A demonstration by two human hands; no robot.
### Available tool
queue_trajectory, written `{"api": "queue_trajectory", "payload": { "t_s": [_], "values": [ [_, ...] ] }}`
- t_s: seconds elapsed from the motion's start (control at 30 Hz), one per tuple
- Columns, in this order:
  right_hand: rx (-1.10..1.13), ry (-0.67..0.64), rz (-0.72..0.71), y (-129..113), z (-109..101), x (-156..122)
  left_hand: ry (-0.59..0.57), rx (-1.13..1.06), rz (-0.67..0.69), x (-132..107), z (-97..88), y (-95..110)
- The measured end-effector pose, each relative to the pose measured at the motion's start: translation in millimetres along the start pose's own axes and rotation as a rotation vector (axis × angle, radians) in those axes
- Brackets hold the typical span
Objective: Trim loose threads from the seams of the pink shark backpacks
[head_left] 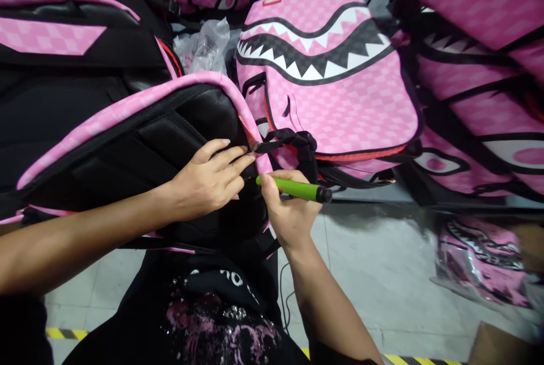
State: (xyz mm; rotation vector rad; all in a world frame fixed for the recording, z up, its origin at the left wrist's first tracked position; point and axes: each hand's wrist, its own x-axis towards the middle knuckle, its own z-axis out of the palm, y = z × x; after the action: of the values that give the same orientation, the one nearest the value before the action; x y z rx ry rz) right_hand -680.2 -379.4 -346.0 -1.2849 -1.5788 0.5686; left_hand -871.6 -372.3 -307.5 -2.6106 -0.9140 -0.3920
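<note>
A pink-checked backpack with a black padded back [165, 144] lies before me, its pink piped edge [221, 83] curving down on the right. My left hand [216, 175] rests on the black padding with its fingers stretched out, the tips close to that edge. Gripped in my right hand [291, 206] is a green pen-shaped tool [297, 187] with a black end. Its other end points left at the backpack's edge, near my left fingertips. What the tip touches is too small to make out. A black strap loop [293, 139] lies just above my right hand.
Beyond lies another pink backpack [361, 110] with a shark-mouth print. More pink backpacks [484, 98] are piled at the right and back. Clear plastic wrap [208, 47] sits between them. A plastic-wrapped backpack [480, 263] is on the tiled floor [374, 274], beside a cardboard box [497, 348].
</note>
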Motion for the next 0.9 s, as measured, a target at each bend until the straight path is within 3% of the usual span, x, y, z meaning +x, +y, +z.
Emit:
{"api": "queue_trajectory", "payload": {
  "t_s": [0.27, 0.43, 0.63, 0.9],
  "values": [
    [-0.078, 0.010, -0.082, 0, 3, 2, 0.096, 0.041, -0.059, -7, 7.4, 5],
    [-0.071, 0.073, -0.033, 1, 0, 0, 0.097, 0.077, -0.096, -8, 9.9, 11],
    [-0.074, -0.037, -0.046, -1, 3, 1, 0.079, 0.055, -0.092, -5, 5.4, 12],
    [-0.024, -0.040, -0.012, 2, 5, 5, 0.125, 0.068, -0.114, -8, 9.6, 11]
  ]
}}
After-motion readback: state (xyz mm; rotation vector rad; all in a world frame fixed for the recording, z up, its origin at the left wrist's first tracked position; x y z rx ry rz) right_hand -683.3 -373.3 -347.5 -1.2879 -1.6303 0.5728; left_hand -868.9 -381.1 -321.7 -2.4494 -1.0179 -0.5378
